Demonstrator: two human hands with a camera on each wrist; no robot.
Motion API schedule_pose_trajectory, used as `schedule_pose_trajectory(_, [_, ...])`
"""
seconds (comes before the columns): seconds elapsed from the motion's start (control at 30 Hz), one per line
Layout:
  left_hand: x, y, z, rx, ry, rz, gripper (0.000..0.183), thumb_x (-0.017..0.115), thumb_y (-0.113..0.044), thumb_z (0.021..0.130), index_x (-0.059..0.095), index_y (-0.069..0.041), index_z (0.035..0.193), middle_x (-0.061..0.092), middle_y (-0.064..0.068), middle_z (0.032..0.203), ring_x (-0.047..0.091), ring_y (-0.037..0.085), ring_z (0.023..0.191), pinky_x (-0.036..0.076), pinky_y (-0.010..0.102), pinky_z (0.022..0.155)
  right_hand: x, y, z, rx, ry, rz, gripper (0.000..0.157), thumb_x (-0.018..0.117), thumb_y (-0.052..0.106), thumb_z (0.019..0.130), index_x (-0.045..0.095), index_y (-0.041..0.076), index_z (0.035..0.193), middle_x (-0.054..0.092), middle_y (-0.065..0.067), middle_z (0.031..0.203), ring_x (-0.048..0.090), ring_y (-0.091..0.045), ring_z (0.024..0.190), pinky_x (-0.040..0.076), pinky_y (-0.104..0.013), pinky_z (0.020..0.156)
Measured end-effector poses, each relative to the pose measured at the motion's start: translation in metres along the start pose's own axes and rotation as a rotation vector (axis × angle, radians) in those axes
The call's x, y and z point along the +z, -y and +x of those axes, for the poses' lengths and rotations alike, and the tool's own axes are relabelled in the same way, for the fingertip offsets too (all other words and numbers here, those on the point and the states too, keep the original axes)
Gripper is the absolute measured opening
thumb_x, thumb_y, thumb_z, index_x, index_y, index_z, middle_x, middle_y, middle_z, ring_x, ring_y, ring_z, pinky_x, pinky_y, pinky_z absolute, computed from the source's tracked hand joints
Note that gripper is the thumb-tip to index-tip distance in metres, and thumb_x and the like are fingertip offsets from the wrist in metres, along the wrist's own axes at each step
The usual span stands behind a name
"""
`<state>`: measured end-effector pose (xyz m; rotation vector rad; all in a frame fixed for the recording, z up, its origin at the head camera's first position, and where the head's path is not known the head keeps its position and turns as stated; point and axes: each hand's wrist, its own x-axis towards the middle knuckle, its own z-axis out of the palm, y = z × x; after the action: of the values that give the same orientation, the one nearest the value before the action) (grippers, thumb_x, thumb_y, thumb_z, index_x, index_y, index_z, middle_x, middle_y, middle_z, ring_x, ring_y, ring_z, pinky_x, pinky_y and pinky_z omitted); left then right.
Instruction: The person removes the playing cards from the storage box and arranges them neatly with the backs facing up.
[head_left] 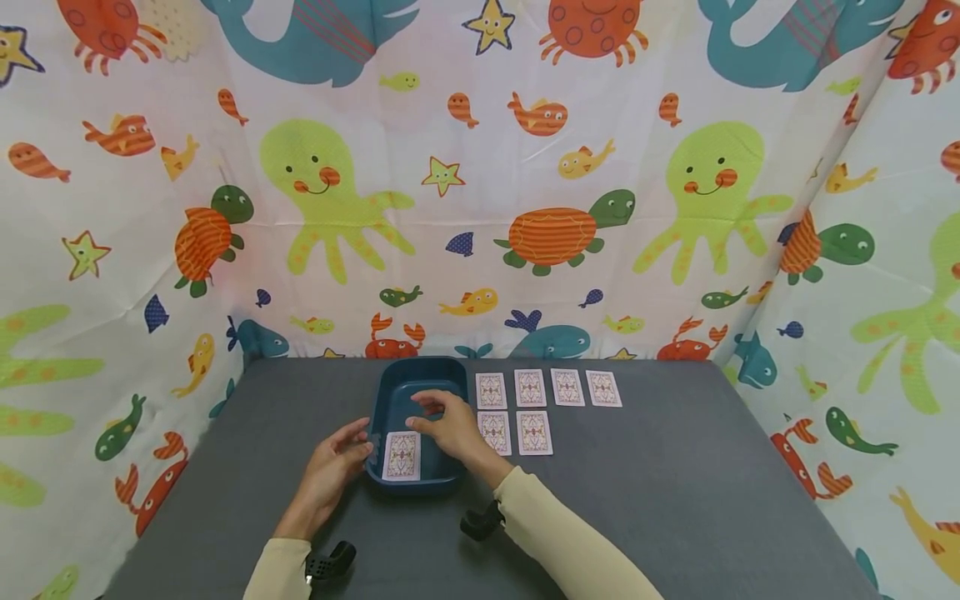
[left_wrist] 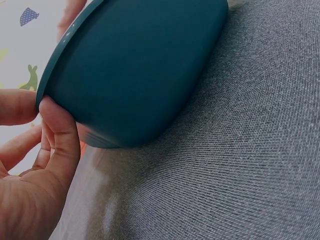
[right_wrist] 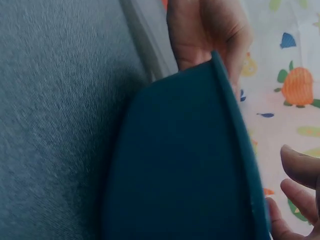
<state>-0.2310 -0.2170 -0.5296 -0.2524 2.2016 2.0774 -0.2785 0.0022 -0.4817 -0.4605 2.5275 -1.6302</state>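
Note:
A dark teal plastic tray [head_left: 450, 373] stands on the grey table, and a face-down playing card [head_left: 402, 456] lies inside it at the front left. My left hand [head_left: 333, 471] is at the tray's left side; in the left wrist view its thumb [left_wrist: 57, 117] and index finger pinch the rim. Over the right part of the tray hovers my right hand [head_left: 453, 429], palm side towards the left. Its thumb and fingers [right_wrist: 300, 165] are bent loosely and apart, with nothing between them in the right wrist view.
Right of the tray, several face-down cards lie in two rows: a back row [head_left: 530, 388] and a shorter front row [head_left: 535, 433]. My right hand and forearm pass close by the front row. A curtain [head_left: 465, 292] printed with sea animals borders the table [head_left: 660, 483].

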Motion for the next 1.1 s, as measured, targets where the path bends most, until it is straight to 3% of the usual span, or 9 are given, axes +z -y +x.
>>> schedule_pose_trajectory(0.2, [0.0,0.0,0.002,0.002,-0.003,-0.006,0.049,0.056,-0.009,0.097,0.045,-0.013,0.145,0.043,0.013,0.132,0.05,0.026,0.112,0.046,0.032,0.088,0.007,-0.003,0.014,0.077,0.014,-0.086,0.038,0.078,0.029,0.084,0.069,0.018,0.118,0.067,-0.011,0.121,0.065,-0.021,0.103,0.054,-0.038,0.086])
schedule_pose_trajectory(0.57, [0.002,-0.003,0.003,-0.008,-0.005,0.0,0.05,0.058,-0.01,0.097,0.045,-0.014,0.145,0.043,0.013,0.134,0.05,0.024,0.111,0.046,0.031,0.087,0.02,-0.011,0.025,0.155,0.053,-0.129,0.045,0.082,0.024,0.079,0.069,0.014,0.121,0.067,-0.011,0.119,0.062,-0.024,0.104,0.052,-0.041,0.085])
schedule_pose_trajectory(0.7, [0.002,-0.004,0.002,-0.009,-0.003,-0.006,0.05,0.057,-0.01,0.097,0.045,-0.014,0.145,0.042,0.013,0.134,0.051,0.023,0.109,0.046,0.031,0.086,0.023,-0.014,0.025,0.175,0.072,-0.171,0.047,0.083,0.025,0.078,0.069,0.015,0.121,0.067,-0.011,0.119,0.061,-0.027,0.109,0.051,-0.045,0.09])
schedule_pose_trajectory(1.1, [0.0,0.001,0.0,0.001,-0.005,-0.001,0.049,0.057,-0.011,0.097,0.046,-0.015,0.145,0.043,0.013,0.134,0.05,0.024,0.112,0.046,0.031,0.087,0.031,-0.023,0.028,0.188,0.129,-0.266,0.046,0.087,0.018,0.073,0.071,0.013,0.116,0.068,-0.012,0.112,0.062,-0.024,0.099,0.052,-0.043,0.088])
